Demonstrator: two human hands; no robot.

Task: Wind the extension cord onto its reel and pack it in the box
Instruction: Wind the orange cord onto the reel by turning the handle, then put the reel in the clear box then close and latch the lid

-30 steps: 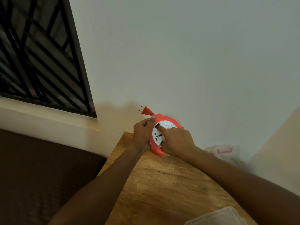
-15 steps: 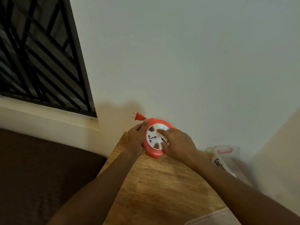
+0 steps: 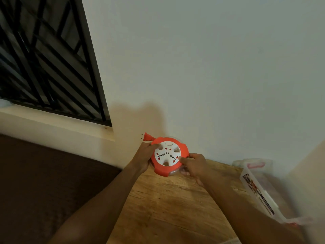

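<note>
Single head view, high, facing forward-down over wooden table (image 3: pixel 168 208) toward wall (image 3: pixel 211 67); close range.

One orange and white cord reel (image 3: pixel 168 156) with one plug (image 3: pixel 147 137), two hands, left (image 3: pixel 142 158) and right (image 3: pixel 194 166), one clear plastic box (image 3: pixel 260 189), one wooden desk (image 3: pixel 167 208), one barred window (image 3: pixel 45 57)

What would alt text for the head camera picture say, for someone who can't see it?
Two hands, the left hand and right hand, grip an orange and white cord reel over a wooden table by a wall. Its plug sticks out upper left; a clear plastic box sits at right.
</note>
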